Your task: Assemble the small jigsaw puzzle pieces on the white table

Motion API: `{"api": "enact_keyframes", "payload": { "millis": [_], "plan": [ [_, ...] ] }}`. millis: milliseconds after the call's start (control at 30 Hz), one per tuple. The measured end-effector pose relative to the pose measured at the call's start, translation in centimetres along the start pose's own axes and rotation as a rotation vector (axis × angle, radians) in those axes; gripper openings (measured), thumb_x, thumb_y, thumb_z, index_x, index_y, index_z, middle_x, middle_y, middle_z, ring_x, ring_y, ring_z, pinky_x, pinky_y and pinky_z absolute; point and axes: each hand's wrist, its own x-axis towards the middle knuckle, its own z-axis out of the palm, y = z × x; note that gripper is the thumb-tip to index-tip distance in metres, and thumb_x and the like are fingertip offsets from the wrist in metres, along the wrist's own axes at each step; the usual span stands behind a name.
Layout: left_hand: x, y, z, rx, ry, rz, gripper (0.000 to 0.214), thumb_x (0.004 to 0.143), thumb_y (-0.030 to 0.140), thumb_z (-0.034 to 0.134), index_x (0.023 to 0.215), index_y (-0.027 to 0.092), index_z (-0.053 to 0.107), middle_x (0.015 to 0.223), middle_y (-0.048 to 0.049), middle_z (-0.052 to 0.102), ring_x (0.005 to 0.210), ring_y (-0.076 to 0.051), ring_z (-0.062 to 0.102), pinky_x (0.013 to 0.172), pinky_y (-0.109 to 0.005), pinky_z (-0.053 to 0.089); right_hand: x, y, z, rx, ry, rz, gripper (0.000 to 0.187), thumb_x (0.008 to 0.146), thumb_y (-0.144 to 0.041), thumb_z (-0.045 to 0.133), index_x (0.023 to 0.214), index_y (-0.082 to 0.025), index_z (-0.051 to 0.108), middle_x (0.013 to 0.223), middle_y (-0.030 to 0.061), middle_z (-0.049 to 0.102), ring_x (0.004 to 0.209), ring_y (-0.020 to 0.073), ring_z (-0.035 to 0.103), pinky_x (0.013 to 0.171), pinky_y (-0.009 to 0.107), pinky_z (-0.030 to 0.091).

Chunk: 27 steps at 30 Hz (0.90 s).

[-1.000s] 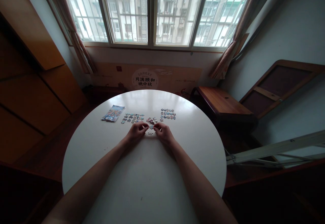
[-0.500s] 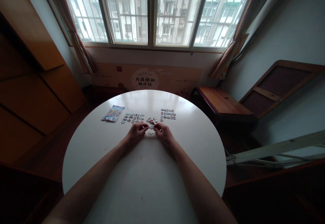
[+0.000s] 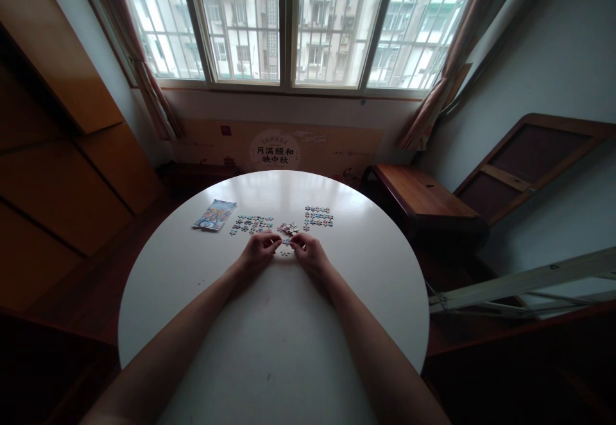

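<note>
Both my hands rest on a round white table, fingertips almost meeting. My left hand is curled in a pinch, and my right hand is curled the same way. Between their fingertips sits a small jigsaw piece, pinched from both sides. A few joined pieces lie on the table just below it. A small heap of loose pieces lies just beyond my fingers. A part-built strip of puzzle lies to the left and another block to the right.
A colourful picture card lies at the table's far left. A wooden bench stands to the right below the barred window. Wooden cabinets line the left wall. A folded frame leans on the right wall.
</note>
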Motion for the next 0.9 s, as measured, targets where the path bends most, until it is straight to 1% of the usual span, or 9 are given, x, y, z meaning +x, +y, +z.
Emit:
{"api": "enact_keyframes", "payload": {
  "millis": [367, 700, 900],
  "plan": [
    [0.08, 0.61, -0.17, 0.011, -0.002, 0.001, 0.02, 0.081, 0.028, 0.057, 0.077, 0.012, 0.069, 0.068, -0.002, 0.058, 0.055, -0.008, 0.051, 0.05, -0.019, 0.04, -0.03, -0.08, -0.01, 0.001, -0.009, 0.003, 0.011, 0.079, -0.024, 0.054, 0.08, -0.017, 0.063, 0.075, 0.0033, 0.064, 0.069, 0.0144, 0.057, 0.064, 0.025, 0.043],
    [0.06, 0.3, -0.13, 0.0, -0.012, -0.007, 0.021, 0.08, 0.029, 0.057, 0.078, 0.012, 0.069, 0.069, -0.0026, 0.058, 0.057, -0.009, 0.052, 0.051, -0.018, 0.04, -0.08, -0.09, -0.07, -0.008, -0.027, 0.013, 0.013, 0.08, -0.025, 0.053, 0.082, -0.017, 0.063, 0.077, 0.0036, 0.065, 0.069, 0.0139, 0.057, 0.064, 0.025, 0.043],
    [0.08, 0.3, -0.11, 0.01, -0.007, 0.01, 0.02, 0.081, 0.028, 0.056, 0.078, 0.012, 0.068, 0.068, -0.0021, 0.057, 0.057, -0.009, 0.051, 0.051, -0.018, 0.04, -0.07, 0.05, -0.09, -0.013, -0.033, 0.011, 0.013, 0.081, -0.025, 0.053, 0.083, -0.017, 0.063, 0.077, 0.0035, 0.065, 0.069, 0.0141, 0.057, 0.063, 0.025, 0.043]
  ]
}}
